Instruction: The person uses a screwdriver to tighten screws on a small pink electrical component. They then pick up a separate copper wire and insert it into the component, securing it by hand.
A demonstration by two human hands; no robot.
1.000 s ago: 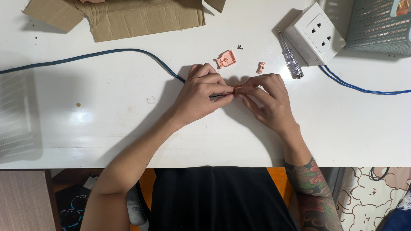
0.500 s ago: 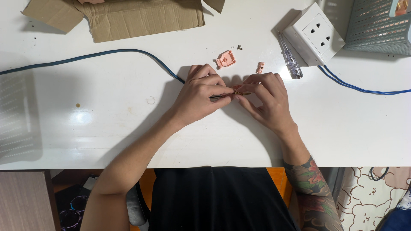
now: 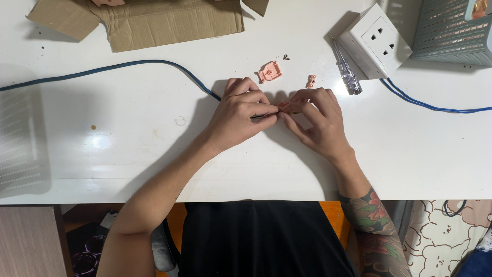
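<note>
From the head view, the left hand point(image 3: 240, 114) pinched a thin metal tool point(image 3: 262, 116) at the table's point(image 3: 128, 149) centre. The right hand point(image 3: 316, 120), at its three o'clock, gripped a small pink part point(image 3: 285, 105) against the tool's tip. A pink plastic piece point(image 3: 270, 72) lay at twelve o'clock, a white socket point(image 3: 376, 41) at two.

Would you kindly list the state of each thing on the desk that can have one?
Left hand: fingers pinched on a thin dark tool.
Right hand: fingers pinched on a small pink part.
Cardboard box: flaps open, flat.
White socket: nothing plugged in its face.
Screwdriver: lying flat, untouched.
Pink plastic piece: loose on the table.
Blue cable: slack, running under the left hand.
</note>
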